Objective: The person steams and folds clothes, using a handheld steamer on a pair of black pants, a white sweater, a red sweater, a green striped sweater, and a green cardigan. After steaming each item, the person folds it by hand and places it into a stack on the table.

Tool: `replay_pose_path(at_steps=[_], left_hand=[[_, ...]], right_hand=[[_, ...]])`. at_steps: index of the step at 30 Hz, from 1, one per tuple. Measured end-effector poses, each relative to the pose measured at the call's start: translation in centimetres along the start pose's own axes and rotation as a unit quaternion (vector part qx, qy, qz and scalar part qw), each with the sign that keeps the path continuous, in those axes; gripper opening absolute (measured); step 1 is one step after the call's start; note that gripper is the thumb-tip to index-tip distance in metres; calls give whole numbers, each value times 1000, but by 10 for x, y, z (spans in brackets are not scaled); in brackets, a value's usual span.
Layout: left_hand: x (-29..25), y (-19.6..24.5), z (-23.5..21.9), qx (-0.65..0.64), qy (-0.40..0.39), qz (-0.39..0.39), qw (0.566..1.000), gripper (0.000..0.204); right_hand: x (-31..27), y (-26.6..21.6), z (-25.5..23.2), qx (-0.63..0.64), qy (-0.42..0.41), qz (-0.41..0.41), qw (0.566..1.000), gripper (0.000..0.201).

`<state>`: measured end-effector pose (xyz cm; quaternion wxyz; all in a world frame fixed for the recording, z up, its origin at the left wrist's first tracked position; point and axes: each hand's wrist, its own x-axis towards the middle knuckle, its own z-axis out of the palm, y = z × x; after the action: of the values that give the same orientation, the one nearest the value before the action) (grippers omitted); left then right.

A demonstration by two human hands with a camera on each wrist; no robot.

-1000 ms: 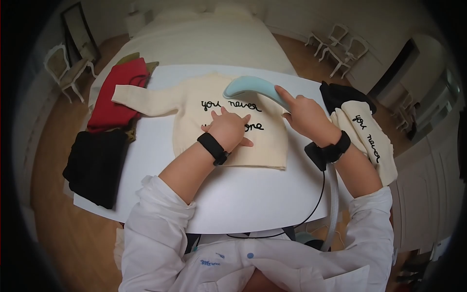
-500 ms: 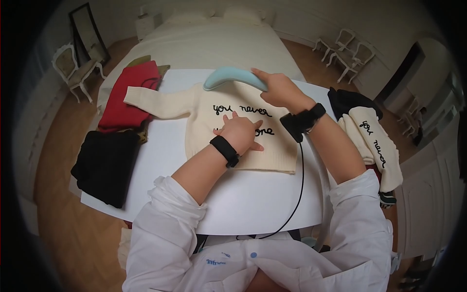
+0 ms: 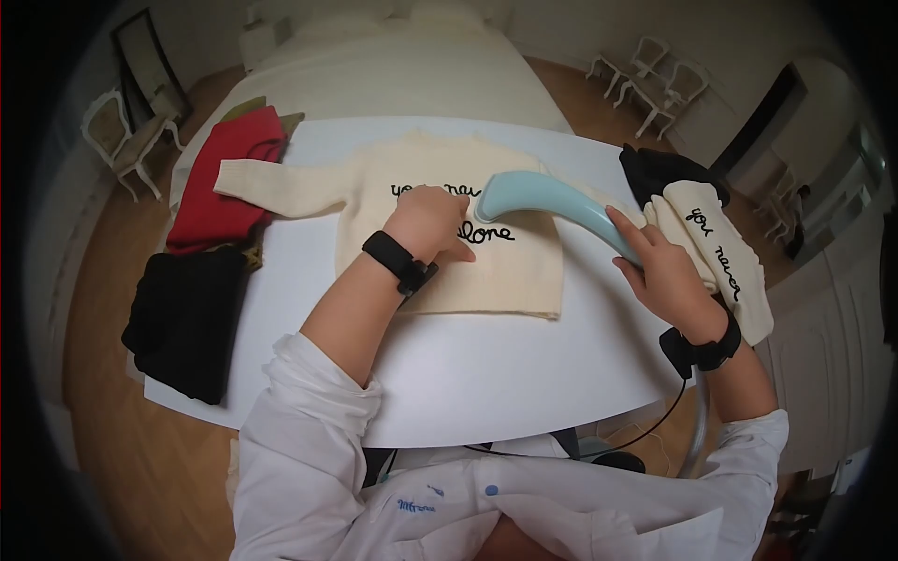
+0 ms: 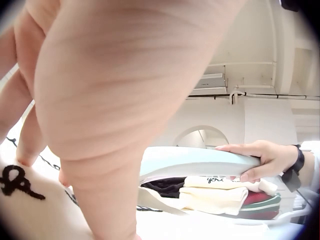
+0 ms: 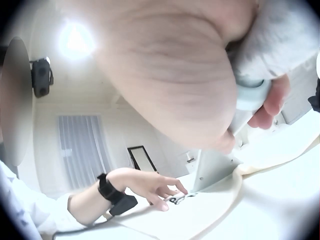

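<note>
A cream knit sweater (image 3: 514,290) with black stitched lettering lies spread on the white table, one sleeve stretched out to the left. My left hand (image 3: 426,224) rests on its chest with fingers spread, covering part of the lettering. In the right wrist view, that left hand (image 5: 145,185) has its fingertips on the fabric beside the letters. My right hand (image 3: 672,285) grips the handle of a light blue garment steamer (image 3: 552,198). The steamer's head sits over the right end of the lettering, close beside my left fingers. A pale hose hangs below my right wrist.
Left on the table (image 3: 309,374) lie a red folded garment (image 3: 229,178) and a black one (image 3: 182,323). At the right edge are a black garment (image 3: 669,178) and a folded cream sweater (image 3: 720,257). A bed (image 3: 412,75) stands behind the table.
The steamer swept left over the sweater's upper part, then came back right and nearer to me. My left hand has shifted slightly up and left across the lettering.
</note>
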<state>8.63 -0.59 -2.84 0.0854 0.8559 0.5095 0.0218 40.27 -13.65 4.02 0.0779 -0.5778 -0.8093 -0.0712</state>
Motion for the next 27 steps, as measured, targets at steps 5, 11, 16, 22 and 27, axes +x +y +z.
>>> replay_pose_path(at_steps=[5, 11, 16, 22, 27], left_hand=[[1, 2, 8, 50, 30, -7, 998, 62], [5, 7, -2, 73, -26, -33, 996, 65], [5, -5, 1, 41, 9, -15, 999, 60], [7, -8, -1, 12, -21, -48, 999, 55], [10, -10, -3, 12, -28, -46, 998, 53]], right_hand=[[26, -4, 11, 4, 6, -24, 1000, 73], [97, -17, 55, 17, 24, -8, 1000, 75], [96, -13, 59, 61, 4, -20, 998, 76], [25, -5, 4, 82, -67, 2, 994, 81], [-23, 13, -33, 122, -102, -3, 987, 86]])
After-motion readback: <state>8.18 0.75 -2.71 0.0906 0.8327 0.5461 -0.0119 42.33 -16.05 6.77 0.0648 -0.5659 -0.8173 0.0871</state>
